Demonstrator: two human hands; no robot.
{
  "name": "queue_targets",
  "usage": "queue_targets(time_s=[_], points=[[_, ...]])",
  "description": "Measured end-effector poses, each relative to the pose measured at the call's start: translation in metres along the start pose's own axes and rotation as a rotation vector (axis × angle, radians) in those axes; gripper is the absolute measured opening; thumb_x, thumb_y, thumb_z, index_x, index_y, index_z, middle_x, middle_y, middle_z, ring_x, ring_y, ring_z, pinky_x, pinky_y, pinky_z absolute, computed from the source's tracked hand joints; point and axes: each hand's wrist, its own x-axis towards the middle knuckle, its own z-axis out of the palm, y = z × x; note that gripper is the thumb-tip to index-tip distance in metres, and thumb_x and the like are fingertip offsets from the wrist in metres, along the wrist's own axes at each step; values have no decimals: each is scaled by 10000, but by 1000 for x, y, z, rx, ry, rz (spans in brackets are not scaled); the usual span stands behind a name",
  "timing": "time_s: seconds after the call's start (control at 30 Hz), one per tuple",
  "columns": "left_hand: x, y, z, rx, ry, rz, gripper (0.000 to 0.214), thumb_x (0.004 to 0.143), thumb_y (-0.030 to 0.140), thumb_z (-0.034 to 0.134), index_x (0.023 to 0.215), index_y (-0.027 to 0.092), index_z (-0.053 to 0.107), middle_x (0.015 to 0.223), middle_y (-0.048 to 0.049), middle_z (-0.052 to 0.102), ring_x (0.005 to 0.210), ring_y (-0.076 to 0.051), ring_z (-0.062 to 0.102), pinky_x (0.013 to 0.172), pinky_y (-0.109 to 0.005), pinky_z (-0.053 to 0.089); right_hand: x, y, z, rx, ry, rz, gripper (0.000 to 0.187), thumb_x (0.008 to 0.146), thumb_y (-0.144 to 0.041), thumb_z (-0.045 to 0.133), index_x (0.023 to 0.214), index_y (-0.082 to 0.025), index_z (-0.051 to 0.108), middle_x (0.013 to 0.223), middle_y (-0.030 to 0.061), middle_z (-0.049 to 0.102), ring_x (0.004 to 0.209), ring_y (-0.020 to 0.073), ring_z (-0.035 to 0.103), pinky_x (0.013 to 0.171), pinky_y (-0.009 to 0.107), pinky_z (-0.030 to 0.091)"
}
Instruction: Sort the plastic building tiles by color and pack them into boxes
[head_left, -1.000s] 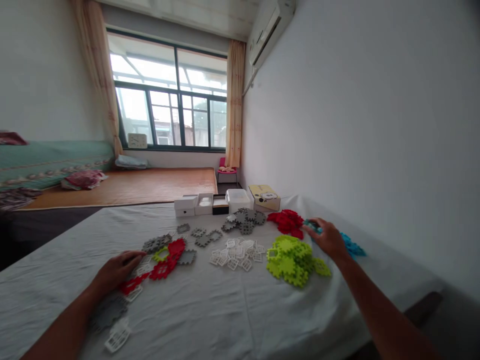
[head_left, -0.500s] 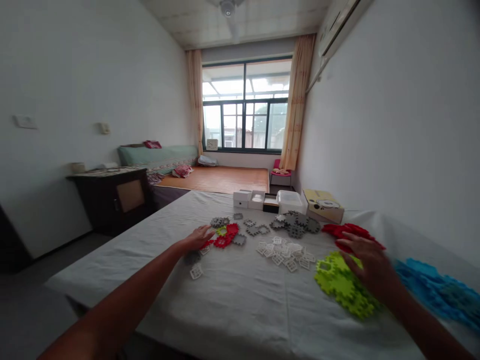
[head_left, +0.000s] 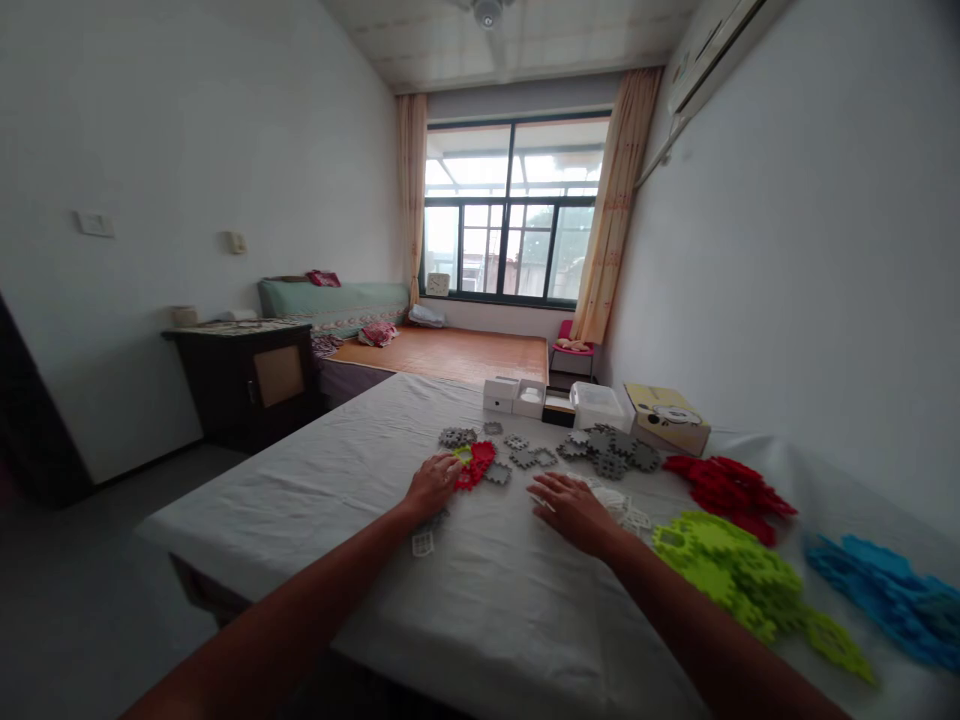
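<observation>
My left hand (head_left: 433, 487) rests on the table at the edge of a small cluster of red interlocking pieces (head_left: 480, 463) and a lime piece (head_left: 461, 454). Its fingers lie forward over the near side of the cluster, partly covering it. My right hand (head_left: 576, 512) is above the white lattice pieces (head_left: 636, 517), fingers stretched out and slightly apart, hiding part of that pile. I see nothing clearly held in it. A loose white lattice piece (head_left: 423, 544) lies below my left wrist. Grey toothed pieces (head_left: 523, 455) lie beyond, between the hands.
Dark grey pieces (head_left: 611, 452), a red pile (head_left: 727, 490), a lime pile (head_left: 731, 570) and a blue pile (head_left: 889, 595) spread along the right. Small white boxes (head_left: 500, 396), a clear plastic container (head_left: 598, 403) and a yellow carton (head_left: 667, 418) stand at the table's back edge.
My right hand has moved left from the red pile to the white pieces. A lime piece now lies apart at the near end of its pile. The view has turned slightly left.
</observation>
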Motion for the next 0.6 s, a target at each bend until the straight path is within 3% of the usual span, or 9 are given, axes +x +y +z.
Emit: queue_targets(time_s=[0.17,0.3,0.4,0.47,0.6], points=[[-6,-20,-7,-41,1,-37,409,905,405,310,1082,203,620,1199,-78,599,1137,-191,508,996,-316,371,-6,11,14,-9,8,57,284,888,-326,426,1100,-244,597,1214,42,594,1150,204,496,966,387,359],[3,-51,-14,-55,13,-55,406,896,408,321,1065,197,624,1200,-80,600,1149,-189,499,1012,-319,349,-5,22,16,-36,68,116,319,887,-366,417,1120,-243,596,1228,51,585,1199,227,450,976,398,350],[25,-66,-19,-69,21,-75,416,899,386,304,1077,176,616,1187,-85,609,1150,-184,499,1016,-311,342,22,22,17,10,121,147,401,918,-394,326,1180,-214,570,1279,71,546,1228,202,423,1012,358,328],[42,-69,-19,-59,3,-112,432,906,361,283,1101,152,606,1196,-97,605,1149,-182,505,1016,-304,339,50,23,21,25,87,234,441,927,-398,292,1223,-185,540,1312,93,514,1249,194,402,1041,344,292],[65,-61,-6,-40,-56,-137,407,886,367,357,1160,170,585,1259,-78,571,1220,-187,455,1050,-302,294,99,23,37,12,-25,430,538,913,-475,275,1307,-155,456,1355,152,455,1280,260,361,1026,445,276]])
